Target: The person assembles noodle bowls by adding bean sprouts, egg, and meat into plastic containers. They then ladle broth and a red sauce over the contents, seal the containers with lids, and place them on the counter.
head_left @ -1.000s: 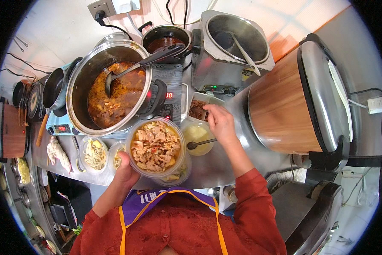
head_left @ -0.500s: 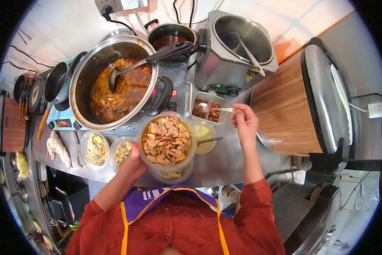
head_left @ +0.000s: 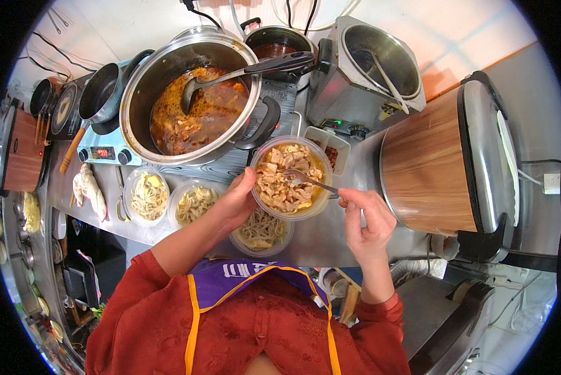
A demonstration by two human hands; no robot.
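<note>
Centre: translucent bowl (head_left: 296,217) with pale brown meat (head_left: 278,199); spoon (head_left: 321,185), dull silver. Upper left of centre: silver-rimmed stockpot (head_left: 128,119) with reddish-orange broth (head_left: 180,128); ladle handle (head_left: 285,62), black. Left: hob (head_left: 110,142), light blue; tied bundle (head_left: 89,189), whitish. Lower left of centre: sprouts (head_left: 148,203), cream with yellow. Right: barrel-shaped cooker (head_left: 427,165), brown wood-grain pattern; lid (head_left: 485,147), silver-grey. Bottom: shirt (head_left: 262,334), brick red, faintly patterned in its own tone; apron (head_left: 227,279), purple, yellow-edged, with white print.
</note>
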